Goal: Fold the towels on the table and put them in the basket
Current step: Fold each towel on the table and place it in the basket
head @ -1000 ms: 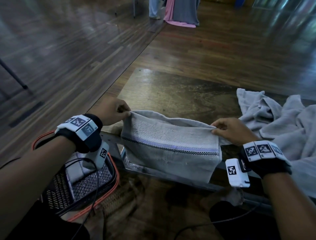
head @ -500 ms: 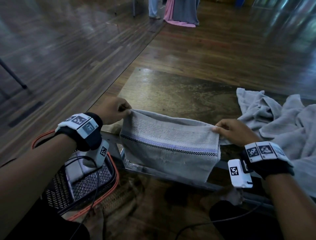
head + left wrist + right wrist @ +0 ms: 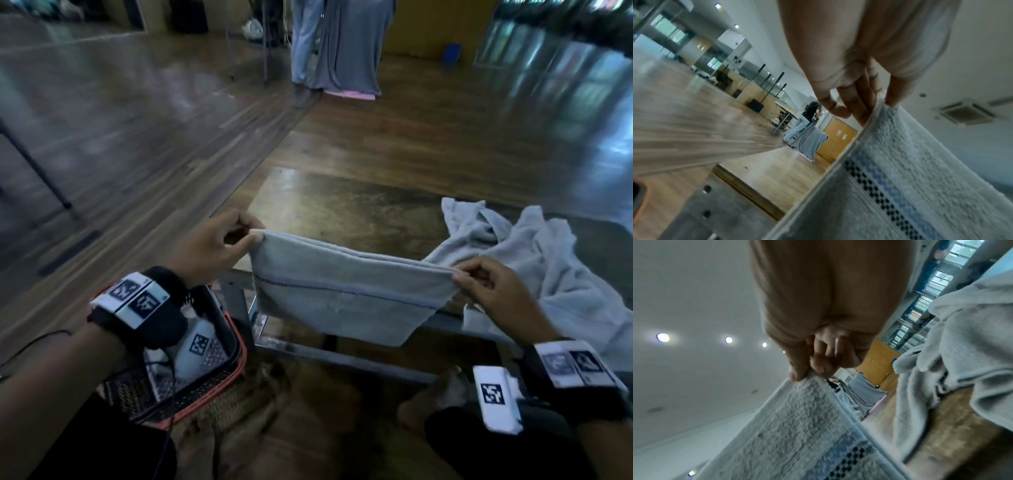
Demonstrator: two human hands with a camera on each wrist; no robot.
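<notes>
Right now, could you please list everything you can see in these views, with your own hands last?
held towel: one, grey with a blue and checked stripe, stretched in the air over the table's near edge.
loose towels: a crumpled grey heap, number unclear, on the table's right side.
table: one, brown wood top with a grey metal frame, in front.
basket: one, dark mesh with an orange rim, on the floor at lower left.
person: one, standing far off by a hanging grey cloth.
left hand: pinches the held towel's left top corner.
right hand: pinches the held towel's right top corner.
</notes>
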